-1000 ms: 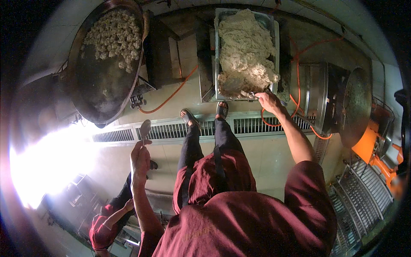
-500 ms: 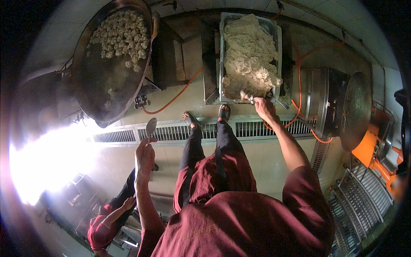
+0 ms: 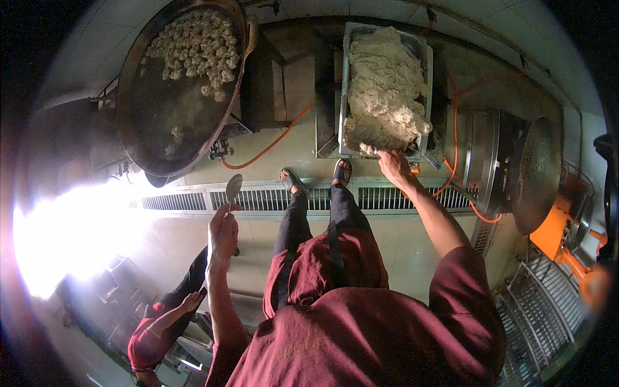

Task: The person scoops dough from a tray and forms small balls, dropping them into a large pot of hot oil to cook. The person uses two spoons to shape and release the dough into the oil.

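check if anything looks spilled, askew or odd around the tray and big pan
No clear spill or damage stands out. Slightly odd: a couple of pale lumps lie apart from the main cluster in the big pan at left, and the orange hose right of the tray runs in loose curves, so it looks untidy.

"Where was the left hand (image 3: 223,233)?"
"At ten o'clock from the chest (image 3: 364,342), fingers curled, left forearm (image 3: 225,290) pointing to twelve."
"And the right hand (image 3: 394,168)?"
"It was out at one o'clock, fingers drawn together, elbow slightly bent."
"The legs (image 3: 298,216)?"
"They ran toward twelve, feet (image 3: 343,172) apart."
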The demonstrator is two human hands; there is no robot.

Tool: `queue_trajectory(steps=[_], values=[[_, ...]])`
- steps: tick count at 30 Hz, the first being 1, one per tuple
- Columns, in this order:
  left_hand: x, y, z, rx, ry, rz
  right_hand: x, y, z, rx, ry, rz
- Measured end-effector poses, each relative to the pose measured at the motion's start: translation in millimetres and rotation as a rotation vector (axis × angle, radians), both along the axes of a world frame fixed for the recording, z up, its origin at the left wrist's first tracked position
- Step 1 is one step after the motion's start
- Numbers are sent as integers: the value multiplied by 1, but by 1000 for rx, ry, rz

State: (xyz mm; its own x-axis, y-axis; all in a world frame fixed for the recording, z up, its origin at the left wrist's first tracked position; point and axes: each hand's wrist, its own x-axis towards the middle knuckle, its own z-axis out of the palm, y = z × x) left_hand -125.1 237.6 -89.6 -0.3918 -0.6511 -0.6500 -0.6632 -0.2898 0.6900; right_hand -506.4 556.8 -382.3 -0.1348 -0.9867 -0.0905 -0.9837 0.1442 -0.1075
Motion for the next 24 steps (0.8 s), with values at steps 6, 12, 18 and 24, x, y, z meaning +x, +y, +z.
queue_trajectory(steps=[6, 12, 18, 24], values=[[-16, -4, 14, 52, -8, -59, 30, -37, 112, -46, -837, -759], [-73, -4, 54, 479, 221, 45, 105, -94, 251, -497, -891, -678], [-97, -4, 130, 854, 494, 11, 172, -144, 312, -793, -891, -552], [-69, -21, 175, 975, 632, 39, 195, -173, 316, -940, -529, -471]])
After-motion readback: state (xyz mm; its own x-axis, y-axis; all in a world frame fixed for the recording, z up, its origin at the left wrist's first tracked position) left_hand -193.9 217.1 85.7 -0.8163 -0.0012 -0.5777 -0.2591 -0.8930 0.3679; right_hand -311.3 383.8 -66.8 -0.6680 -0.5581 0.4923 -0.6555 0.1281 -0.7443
